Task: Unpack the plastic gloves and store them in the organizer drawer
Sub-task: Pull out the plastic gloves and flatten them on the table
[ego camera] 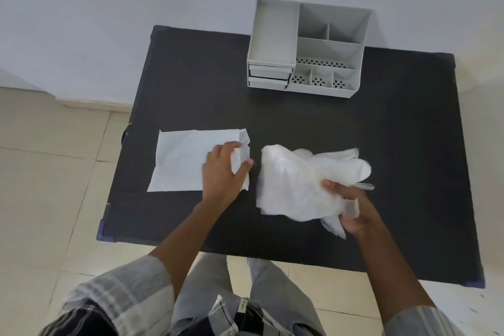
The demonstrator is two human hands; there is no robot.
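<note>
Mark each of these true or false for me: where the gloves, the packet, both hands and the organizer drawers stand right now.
1. The right hand holds the bundle of plastic gloves. True.
2. The gloves are already in an organizer drawer. False: they are over the table, outside the organizer.
3. The left hand grips the open end of the white packet. True.
4. The organizer's drawers are pulled wide open. False: both sit pushed in.
5. The packet lies to the right of the gloves. False: it lies to their left.
</note>
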